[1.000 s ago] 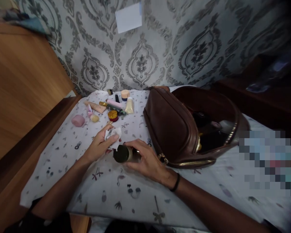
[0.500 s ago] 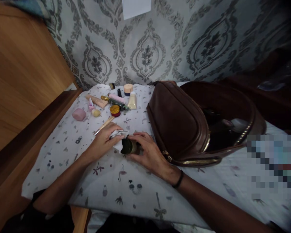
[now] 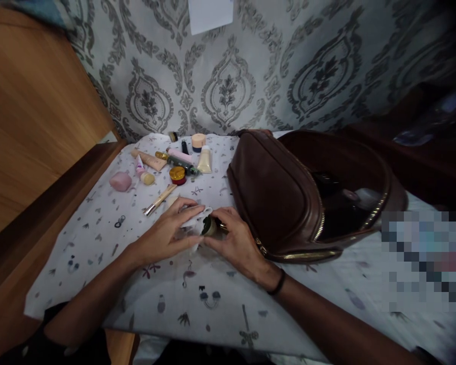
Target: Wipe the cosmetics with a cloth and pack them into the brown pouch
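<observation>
My left hand (image 3: 171, 230) pinches a crumpled white wipe (image 3: 192, 221) between thumb and fingers. The wipe is up against the dark end of a short, thick makeup brush (image 3: 210, 226), or something much like one. My right hand (image 3: 235, 241) is closed round this brush from the right; a gold part shows by the fingers, and most of the handle is hidden. Both hands are close together, low over the patterned white cloth (image 3: 167, 284). Just beyond my left hand lies a slim beige tube with a silver end (image 3: 159, 201).
A brown leather bag (image 3: 273, 187) stands unzipped at the right, dark items inside. Behind my hands lie a gold-lidded red jar (image 3: 178, 175), a cream tube (image 3: 204, 159), a pink sponge (image 3: 120, 181) and several other cosmetics. A wooden panel (image 3: 41, 86) borders the left.
My left hand has moved right with the wipe, which now meets the dark end of the brush. The brush has turned, and less of it shows. The view has shifted slightly.
</observation>
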`<state>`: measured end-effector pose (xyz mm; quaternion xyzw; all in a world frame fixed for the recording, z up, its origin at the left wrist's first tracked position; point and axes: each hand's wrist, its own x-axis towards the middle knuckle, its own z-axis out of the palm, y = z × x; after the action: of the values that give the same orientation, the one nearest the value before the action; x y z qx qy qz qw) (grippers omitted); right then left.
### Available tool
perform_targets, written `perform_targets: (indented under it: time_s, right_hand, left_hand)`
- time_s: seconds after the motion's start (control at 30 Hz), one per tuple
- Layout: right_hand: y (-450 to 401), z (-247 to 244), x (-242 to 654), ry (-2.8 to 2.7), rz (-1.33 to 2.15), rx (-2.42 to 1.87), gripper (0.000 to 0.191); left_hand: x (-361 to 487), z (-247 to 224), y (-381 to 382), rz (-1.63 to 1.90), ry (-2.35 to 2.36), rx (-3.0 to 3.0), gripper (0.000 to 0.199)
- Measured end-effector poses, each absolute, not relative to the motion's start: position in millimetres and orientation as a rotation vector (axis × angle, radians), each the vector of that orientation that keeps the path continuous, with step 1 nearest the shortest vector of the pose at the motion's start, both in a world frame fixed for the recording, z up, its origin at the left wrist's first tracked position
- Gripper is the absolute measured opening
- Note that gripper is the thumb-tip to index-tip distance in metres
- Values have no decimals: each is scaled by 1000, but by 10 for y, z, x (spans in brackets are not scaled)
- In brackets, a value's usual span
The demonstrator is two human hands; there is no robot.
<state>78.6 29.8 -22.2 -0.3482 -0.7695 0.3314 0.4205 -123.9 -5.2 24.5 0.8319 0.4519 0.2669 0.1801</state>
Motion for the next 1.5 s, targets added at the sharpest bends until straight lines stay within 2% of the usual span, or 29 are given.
perform_targets:
  time_s: [0.1,0.27,0.47,0.6,0.73,1.03,1.27,1.5]
  right_hand:
    - [293,-208,783,-1911,822,-883,31]
    - [280,-192,787,-1904,840,-887,27]
    - [304,-241,798,-1803,926,-875,41]
    - [326,-252,806,-1756,973,-867,41]
    - [332,-218,821,-1731,1019,-849,40]
    - [310,-183,798,-1662,1104,-765,38]
    - [268,-159,787,-1575,1168,-796,39]
    - [281,-130,756,-1506,1138,-810,34]
  left_hand:
    - [-1245,213,-52,714,1254,2383,56]
    - [-1264,174,-36,789,1161,2475,48]
    - [-1237,149,-15,1051,1025,2630,44]
    - [-1215,163,-12,1173,982,2677,40]
    - [-1221,148,-15,1237,1074,2683,32]
    - [-1182,91,-36,1205,1322,2406,40]
    - [-1117,130,-101,1224,1552,2356,23]
    - [-1060,122,-150,1326,1331,2631,10]
